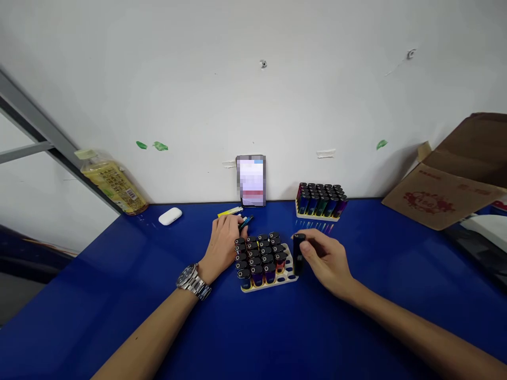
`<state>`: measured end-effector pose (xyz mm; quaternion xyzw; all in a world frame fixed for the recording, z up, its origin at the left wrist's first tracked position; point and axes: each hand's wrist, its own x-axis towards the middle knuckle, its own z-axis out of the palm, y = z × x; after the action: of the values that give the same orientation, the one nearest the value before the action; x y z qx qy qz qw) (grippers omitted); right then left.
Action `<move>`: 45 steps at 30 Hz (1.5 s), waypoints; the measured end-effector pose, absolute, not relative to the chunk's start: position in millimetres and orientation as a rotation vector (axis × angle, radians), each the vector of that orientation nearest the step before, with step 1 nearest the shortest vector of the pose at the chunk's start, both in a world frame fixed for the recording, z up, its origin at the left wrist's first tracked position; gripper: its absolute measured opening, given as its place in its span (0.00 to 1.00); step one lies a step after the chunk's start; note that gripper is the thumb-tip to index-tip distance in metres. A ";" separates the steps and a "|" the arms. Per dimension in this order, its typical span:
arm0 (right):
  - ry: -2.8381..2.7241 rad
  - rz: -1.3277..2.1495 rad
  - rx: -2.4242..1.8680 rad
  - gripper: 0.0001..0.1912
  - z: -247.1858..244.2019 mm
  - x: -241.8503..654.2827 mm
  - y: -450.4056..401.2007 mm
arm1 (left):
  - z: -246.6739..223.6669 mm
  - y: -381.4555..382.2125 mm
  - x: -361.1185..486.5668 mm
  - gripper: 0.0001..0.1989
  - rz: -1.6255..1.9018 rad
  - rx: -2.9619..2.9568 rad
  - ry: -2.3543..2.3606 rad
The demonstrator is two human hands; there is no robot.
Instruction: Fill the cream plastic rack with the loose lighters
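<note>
While I am watching through the head camera, the right hand is gripping one dark tube upright, its thumb and fingers closing narrowly around the upper part. That tube is standing at the right edge of the near tray; whether its base is touching the tray, I cannot tell.

Near tray: pale, lying on the blue table between the two hands, and carrying rows of black-topped tubes, all standing upright. Bodies are showing blue and purple along the front, with one reddish tube sitting at the right of the group. Open holes are showing along the tray's right side.

The left hand is resting just beyond the tray's left side, fingers curling down beside slim blue-and-black items. I cannot tell whether it is gripping any of them. A metal watch is circling that wrist. A yellow-and-white item is lying just past the fingers.

Farther back, a phone is leaning upright against the wall, its screen pixelated. To its right, a second tray is holding more black-topped tubes, packed closely. On the left, a white case is lying near a tilted bottle of yellowish liquid. At far right, an open cardboard box is sitting by the wall.
</note>
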<state>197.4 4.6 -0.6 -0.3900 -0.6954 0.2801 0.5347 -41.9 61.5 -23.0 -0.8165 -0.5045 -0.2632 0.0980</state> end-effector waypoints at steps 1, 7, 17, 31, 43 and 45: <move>-1.653 0.722 -0.897 0.07 -2.0 196.9 0.5 | -24.0 61.9 -41.8 0.07 -0.810 -2.403 -1.485; -1.828 0.462 -0.742 0.03 -7.7 191.4 -8.4 | -25.1 61.5 -41.3 0.09 -0.913 -2.349 -1.453; -1.964 0.547 -0.778 0.18 2.5 196.7 4.7 | -24.6 60.2 -40.4 0.11 -1.019 -2.354 -1.434; -1.764 1.149 -0.709 0.09 4.9 135.4 102.3 | -21.3 59.2 -44.6 0.12 -1.113 -2.453 -1.342; -1.083 1.344 -0.756 0.20 -4.7 159.5 89.1 | -18.4 59.1 -41.5 0.12 -0.995 -2.459 -1.474; -1.044 1.465 -0.821 0.26 -6.4 161.1 87.4 | -18.3 58.9 -41.8 0.13 -0.975 -2.471 -1.487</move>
<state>161.1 87.4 -6.4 -0.3469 -0.4409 0.6188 0.5499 -41.8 58.9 -18.3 -0.8107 -0.4878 -0.3199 0.0490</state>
